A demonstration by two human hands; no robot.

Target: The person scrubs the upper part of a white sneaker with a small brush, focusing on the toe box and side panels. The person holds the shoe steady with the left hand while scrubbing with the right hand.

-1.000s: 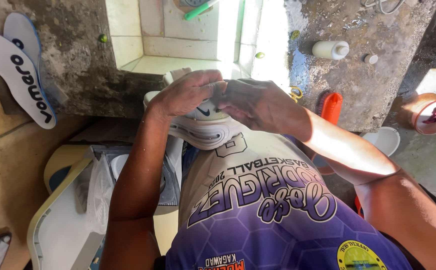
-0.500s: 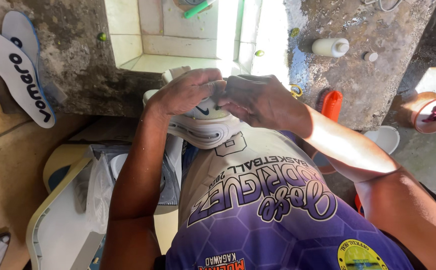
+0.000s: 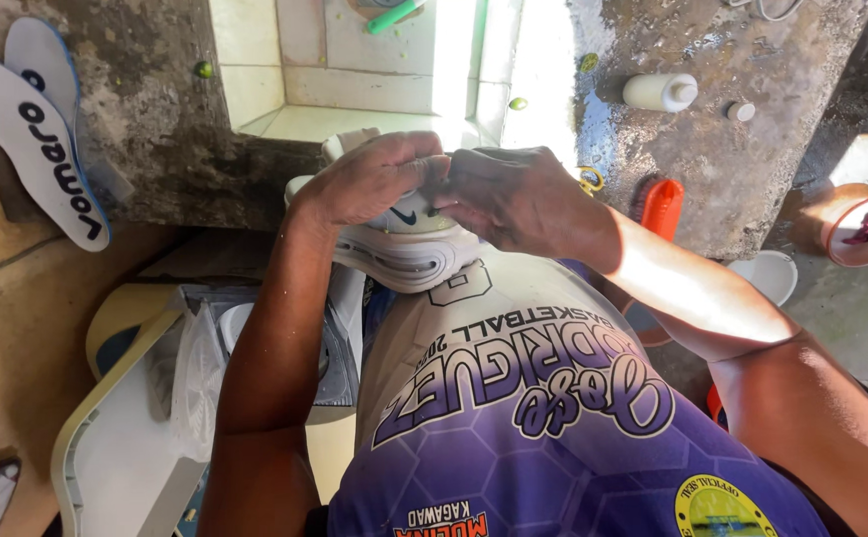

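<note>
A white sneaker (image 3: 409,249) with a thick ribbed sole rests against my chest at the edge of a tiled sink (image 3: 305,119). My left hand (image 3: 369,179) grips the top of the shoe from the left, fingers curled over it. My right hand (image 3: 514,199) comes in from the right and pinches at the upper part of the shoe, its fingertips meeting those of the left hand. What the fingers pinch is hidden.
Two white insoles (image 3: 41,139) lean on the rough concrete wall at the left. A white bottle (image 3: 661,91) and an orange brush (image 3: 661,207) lie on the concrete counter (image 3: 752,169). A plastic chair (image 3: 106,447) stands lower left; a bowl (image 3: 864,231) sits far right.
Both hands have stayed on the shoe, the fingers shifting slightly at its top. The view has hardly moved.
</note>
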